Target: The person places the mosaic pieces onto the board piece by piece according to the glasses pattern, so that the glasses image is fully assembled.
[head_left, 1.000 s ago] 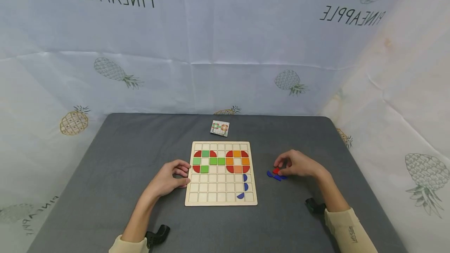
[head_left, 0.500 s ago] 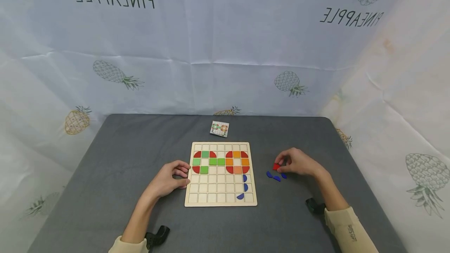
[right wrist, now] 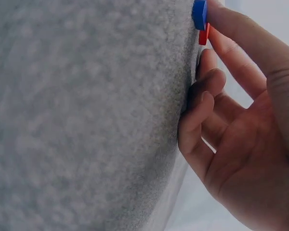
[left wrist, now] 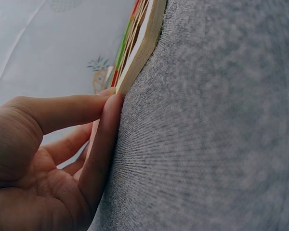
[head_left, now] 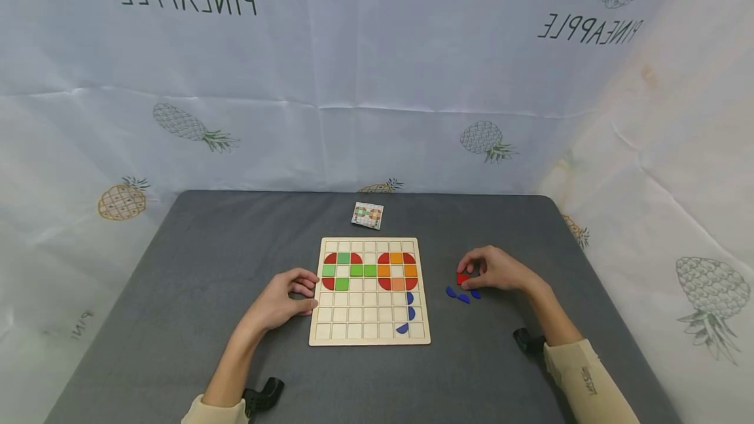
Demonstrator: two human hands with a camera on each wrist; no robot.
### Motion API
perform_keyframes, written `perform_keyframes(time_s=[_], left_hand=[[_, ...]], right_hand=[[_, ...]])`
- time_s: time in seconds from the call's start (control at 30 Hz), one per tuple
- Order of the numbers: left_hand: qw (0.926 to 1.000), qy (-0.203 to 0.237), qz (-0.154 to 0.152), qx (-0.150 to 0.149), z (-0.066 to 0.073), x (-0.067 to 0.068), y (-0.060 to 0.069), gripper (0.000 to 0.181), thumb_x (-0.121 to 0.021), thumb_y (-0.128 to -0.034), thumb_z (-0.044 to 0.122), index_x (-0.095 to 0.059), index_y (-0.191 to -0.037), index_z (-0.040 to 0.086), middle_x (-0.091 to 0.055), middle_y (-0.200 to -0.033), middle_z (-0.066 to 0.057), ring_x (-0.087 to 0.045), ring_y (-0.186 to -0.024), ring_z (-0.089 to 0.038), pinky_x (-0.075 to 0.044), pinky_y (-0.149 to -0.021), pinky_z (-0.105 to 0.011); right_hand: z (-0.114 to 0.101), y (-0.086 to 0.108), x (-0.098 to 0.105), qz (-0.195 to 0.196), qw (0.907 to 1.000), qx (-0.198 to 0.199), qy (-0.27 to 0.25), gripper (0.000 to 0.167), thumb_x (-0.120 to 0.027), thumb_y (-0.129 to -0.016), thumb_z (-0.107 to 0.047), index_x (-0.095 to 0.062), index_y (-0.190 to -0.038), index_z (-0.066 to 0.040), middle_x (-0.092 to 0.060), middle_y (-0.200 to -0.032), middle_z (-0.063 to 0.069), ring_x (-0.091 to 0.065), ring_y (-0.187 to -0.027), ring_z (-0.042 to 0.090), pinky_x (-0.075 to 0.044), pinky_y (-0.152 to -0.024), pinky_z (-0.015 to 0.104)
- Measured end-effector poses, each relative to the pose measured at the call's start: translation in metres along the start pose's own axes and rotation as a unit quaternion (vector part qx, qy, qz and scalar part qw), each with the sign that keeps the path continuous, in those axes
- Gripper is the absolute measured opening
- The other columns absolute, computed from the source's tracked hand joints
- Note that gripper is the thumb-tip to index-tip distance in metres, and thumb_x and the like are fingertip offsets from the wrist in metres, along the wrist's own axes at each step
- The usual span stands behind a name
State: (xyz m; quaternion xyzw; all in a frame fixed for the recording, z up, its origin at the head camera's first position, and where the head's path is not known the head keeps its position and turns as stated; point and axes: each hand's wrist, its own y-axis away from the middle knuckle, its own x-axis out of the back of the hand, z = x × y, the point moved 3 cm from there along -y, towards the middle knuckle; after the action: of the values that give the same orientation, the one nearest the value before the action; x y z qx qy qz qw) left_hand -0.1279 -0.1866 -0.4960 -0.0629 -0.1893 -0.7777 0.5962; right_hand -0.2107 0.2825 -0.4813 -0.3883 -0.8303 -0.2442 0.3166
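Observation:
A wooden grid board [head_left: 362, 315] lies mid-table, holding green squares [head_left: 357, 271], orange squares [head_left: 396, 258] and red rounded pieces [head_left: 409, 284]. Down its right side are 3 blue half-circle pieces [head_left: 410, 298]. My left hand [head_left: 285, 294] pinches the board's left edge; in the left wrist view, thumb and finger meet at the board's edge [left wrist: 137, 57]. Right of the board, my right hand [head_left: 499, 269] pinches a small red piece [head_left: 463, 278] between thumb and fingers. Its exact shape is partly hidden. Loose blue half-circle pieces [head_left: 464, 299] lie just below the hand.
A small card [head_left: 368, 215] with a coloured grid pattern lies behind the board. The grey table [head_left: 235, 247] meets a pineapple-print cloth [head_left: 377, 70] at the back. Black straps [head_left: 264, 394] sit on both wrists.
My right hand has shifted the red piece slightly away from me, off the loose blue pieces, which now lie apart from it. The left hand stays at the board's edge.

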Motion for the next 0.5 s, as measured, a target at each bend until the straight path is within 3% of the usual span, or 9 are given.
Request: perform_keyframes(time_s=[0.5], left_hand=[[1.0000,-0.004,0.001,0.004,0.0011,-0.0009,-0.0010,0.046,-0.083,-0.0905,-0.003,-0.064,-0.132,-0.006,-0.065,-0.119,-0.021,-0.065,-0.100,-0.022,-0.068,-0.074,-0.031]], right_hand=[[-0.0010,-0.0037,-0.0020,-0.007,0.9997,0.018,0.013,0.018,-0.088,-0.091,-0.020,-0.079,-0.106,-0.012,-0.070,-0.090,0.000,-0.052,-0.064,0.002,-0.047,-0.056,0.021]])
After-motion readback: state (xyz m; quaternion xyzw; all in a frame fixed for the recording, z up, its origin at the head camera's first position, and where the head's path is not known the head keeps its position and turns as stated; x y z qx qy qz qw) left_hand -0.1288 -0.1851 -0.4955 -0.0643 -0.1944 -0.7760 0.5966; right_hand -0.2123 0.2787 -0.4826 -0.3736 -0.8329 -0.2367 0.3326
